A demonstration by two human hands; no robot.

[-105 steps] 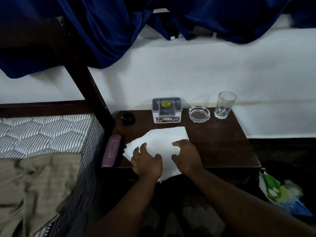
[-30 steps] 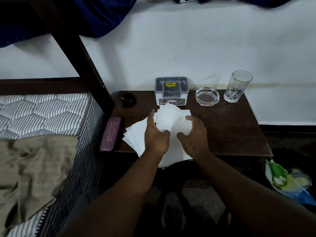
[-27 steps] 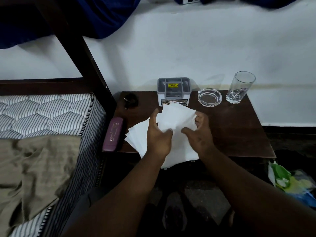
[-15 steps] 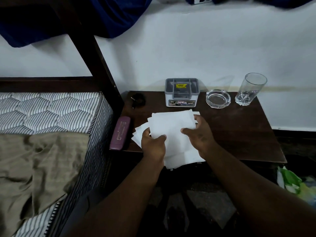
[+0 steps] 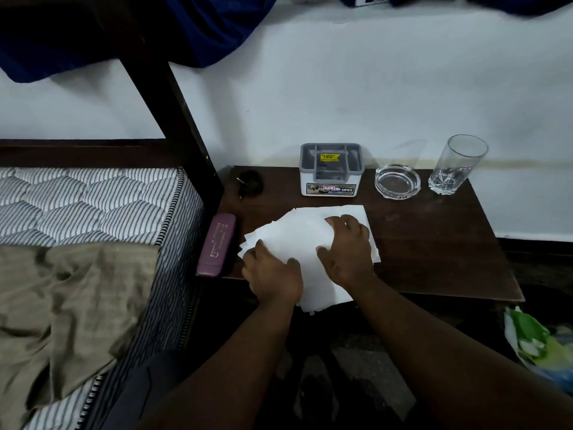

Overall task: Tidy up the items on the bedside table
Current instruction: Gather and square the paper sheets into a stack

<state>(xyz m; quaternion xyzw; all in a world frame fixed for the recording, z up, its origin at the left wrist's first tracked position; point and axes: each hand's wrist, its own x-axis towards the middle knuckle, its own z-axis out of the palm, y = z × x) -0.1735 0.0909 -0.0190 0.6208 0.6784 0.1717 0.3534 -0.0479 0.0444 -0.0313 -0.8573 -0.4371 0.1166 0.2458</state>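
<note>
Loose stack of white paper sheets (image 5: 297,234) now lowered flat onto dark wooden worktop (image 5: 434,243), no longer lifted, left grip (image 5: 273,274) and right grip (image 5: 347,252) spread loosely, pressing on top, grey-and-white plastic box (image 5: 330,181) behind reads OPEL

Left grip (image 5: 274,274) and right grip (image 5: 348,252) rest palm-down.
</note>
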